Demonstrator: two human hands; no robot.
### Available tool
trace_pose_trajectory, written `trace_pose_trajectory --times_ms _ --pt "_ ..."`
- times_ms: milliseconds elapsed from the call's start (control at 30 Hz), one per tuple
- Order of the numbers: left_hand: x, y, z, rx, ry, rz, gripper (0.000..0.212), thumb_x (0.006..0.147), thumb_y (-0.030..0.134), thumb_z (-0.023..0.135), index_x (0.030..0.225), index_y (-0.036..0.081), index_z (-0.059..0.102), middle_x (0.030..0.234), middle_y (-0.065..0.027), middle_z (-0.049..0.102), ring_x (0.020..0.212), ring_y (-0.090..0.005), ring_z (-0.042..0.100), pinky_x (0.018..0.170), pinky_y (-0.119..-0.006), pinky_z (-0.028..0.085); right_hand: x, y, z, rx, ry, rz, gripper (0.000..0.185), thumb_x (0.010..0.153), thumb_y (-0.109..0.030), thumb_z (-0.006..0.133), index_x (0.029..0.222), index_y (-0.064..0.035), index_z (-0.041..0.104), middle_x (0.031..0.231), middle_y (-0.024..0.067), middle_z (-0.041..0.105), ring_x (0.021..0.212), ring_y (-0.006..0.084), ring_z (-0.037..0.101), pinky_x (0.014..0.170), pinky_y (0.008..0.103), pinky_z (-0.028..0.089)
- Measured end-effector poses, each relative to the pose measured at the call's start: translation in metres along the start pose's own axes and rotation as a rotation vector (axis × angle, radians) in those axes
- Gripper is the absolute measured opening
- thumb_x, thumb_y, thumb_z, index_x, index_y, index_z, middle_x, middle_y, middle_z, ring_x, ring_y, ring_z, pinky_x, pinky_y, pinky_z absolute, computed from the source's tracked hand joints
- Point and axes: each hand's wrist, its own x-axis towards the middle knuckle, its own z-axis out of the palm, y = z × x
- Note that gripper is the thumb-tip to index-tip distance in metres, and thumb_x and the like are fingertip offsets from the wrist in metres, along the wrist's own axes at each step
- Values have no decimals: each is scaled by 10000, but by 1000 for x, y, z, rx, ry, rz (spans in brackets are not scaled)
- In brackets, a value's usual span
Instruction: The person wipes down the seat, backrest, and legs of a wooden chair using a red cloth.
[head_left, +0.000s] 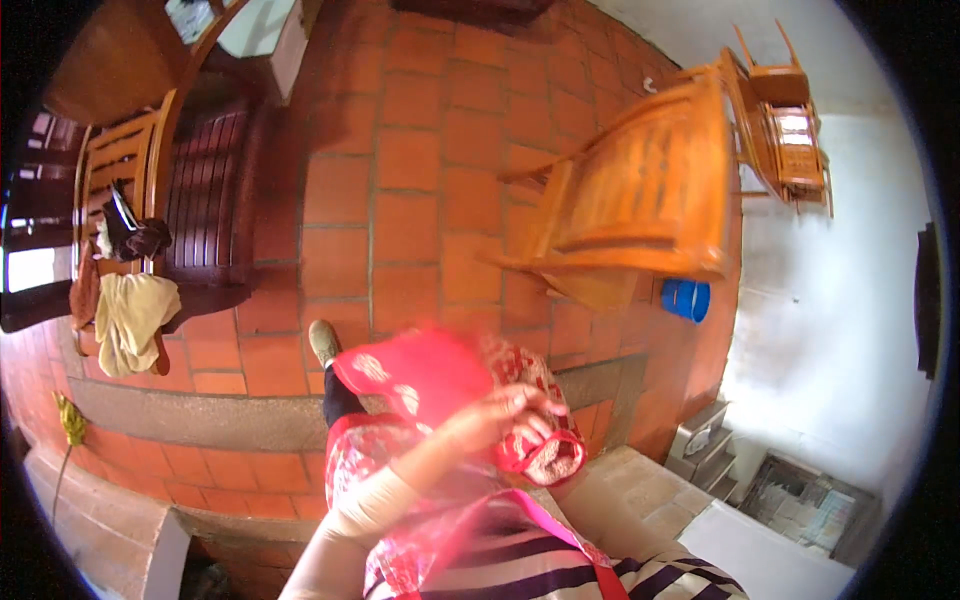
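Note:
My left hand (506, 416) reaches across my front, its fingers curled on a red and cream patterned cloth item (536, 375). That item has a red-edged opening (555, 459) with a light patterned inside. A bright red cloth part with pale motifs (420, 371), blurred, spreads out to the left of it. The right forearm (615, 517) comes in from the lower right and passes behind the cloth; my right hand is hidden there. Below lie a pink and red patterned apron (420, 487) and a striped shirt (517, 559).
A wooden chair (637, 187) stands ahead right beside a blue bucket (686, 300). At left, a yellow cloth (131, 319) hangs on a wooden chair (120, 157) near a dark slatted bench (206, 187). A low step (195, 412) crosses the tiled floor; a mop-like tool (70, 420) lies far left.

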Motion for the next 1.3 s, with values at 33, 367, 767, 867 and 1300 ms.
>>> trace_pose_trajectory --times_ms 33,367,767,867,1300 --pt "-10 0 -13 -9 1 22 409 922 346 498 1238 87 480 1309 -235 443 1021 -310 573 797 -408 521 -2 17 -1 75 -8 -38 260 919 -191 478 1070 5 557 792 84 618 739 140 601 651 186 461" --pt "-122 28 -97 -190 97 174 349 946 281 473 1182 25 471 1293 -178 465 978 -174 563 844 -297 469 -28 171 -18 387 -80 -173 263 938 -163 431 1078 25 549 742 107 623 686 146 604 630 167 456" --pt "-164 62 -107 -233 162 340 392 921 314 523 1159 5 487 1241 -164 516 894 -163 594 761 -287 518 -49 239 -50 332 -105 -263 422 946 -289 393 1196 49 423 870 172 586 809 200 572 732 209 445" --pt "-166 61 -110 -233 161 371 392 926 319 511 1158 4 484 1248 -166 511 896 -169 594 762 -290 519 -42 199 -145 348 -266 -189 612 922 -442 448 1305 23 340 1094 186 532 992 212 534 865 253 432" --pt "-136 37 -76 -191 93 217 390 936 325 480 1197 35 480 1303 -181 457 941 -215 592 787 -405 525 -25 147 2 105 -52 86 556 868 -413 522 1250 -20 427 1156 145 523 1049 215 495 905 291 405"
